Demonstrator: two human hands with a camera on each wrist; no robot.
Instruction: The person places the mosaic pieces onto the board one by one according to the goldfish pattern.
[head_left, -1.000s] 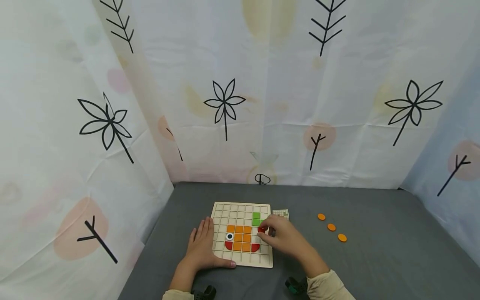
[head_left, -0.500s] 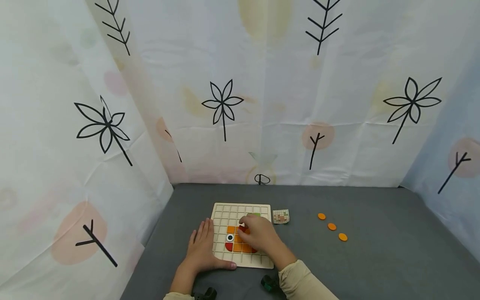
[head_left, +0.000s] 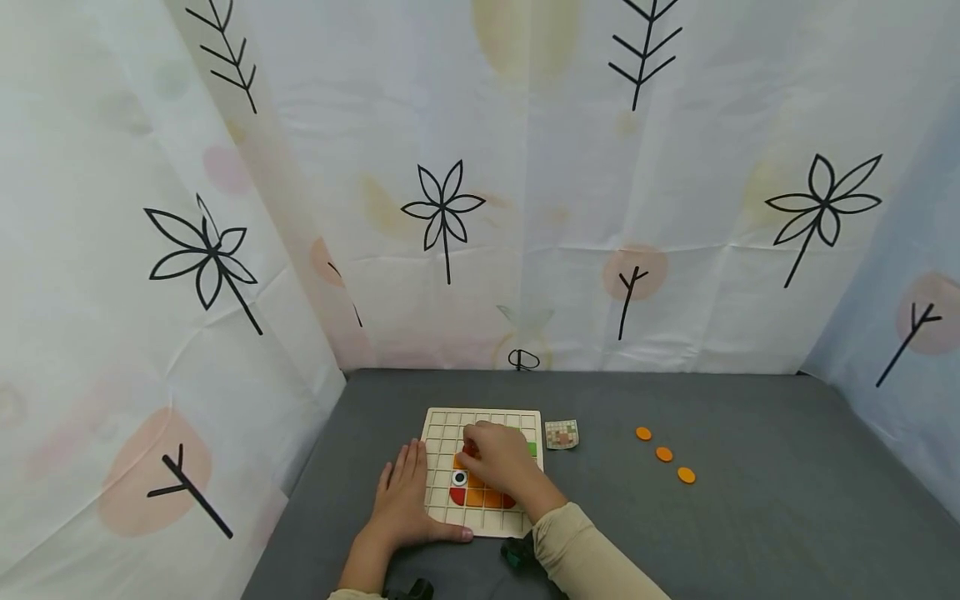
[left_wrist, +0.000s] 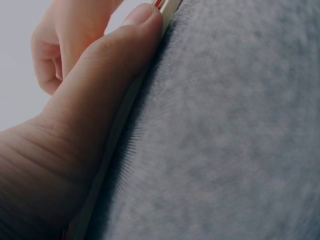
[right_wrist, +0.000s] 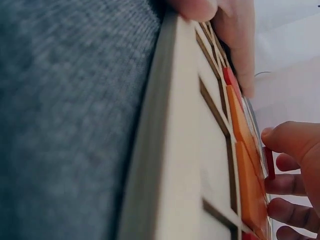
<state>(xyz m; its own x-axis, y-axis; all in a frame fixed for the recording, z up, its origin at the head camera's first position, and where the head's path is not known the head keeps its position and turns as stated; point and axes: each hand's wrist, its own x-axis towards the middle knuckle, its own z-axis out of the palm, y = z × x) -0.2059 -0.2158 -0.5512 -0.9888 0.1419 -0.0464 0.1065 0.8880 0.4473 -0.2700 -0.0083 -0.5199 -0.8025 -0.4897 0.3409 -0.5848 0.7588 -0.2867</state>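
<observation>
A pale wooden grid board (head_left: 444, 421) lies on the grey cloth. My left hand (head_left: 405, 496) rests along its left side, fingers straight, with the thumb on the near edge. Between thumb and fingers, my right hand (head_left: 501, 460) pinches a small red tile (right_wrist: 270, 162) over the board's middle. Beneath that hand are orange tiles (head_left: 474, 497), partly covered. A white eye tile (head_left: 460, 478) with a black pupil sits to their left, above a rounded red tile (head_left: 457, 497). Part of a green tile (head_left: 532, 448) shows right of the hand.
A small card (head_left: 562, 434) with a printed grid pattern lies right of the board. Farther right, orange discs (head_left: 663, 454) form a slanting row on the grey cloth (head_left: 765, 483). A patterned white curtain (head_left: 555, 167) stands behind.
The right hand has moved left across the board with the red tile, from the right side to above the orange tiles. The left hand has stayed in place.
</observation>
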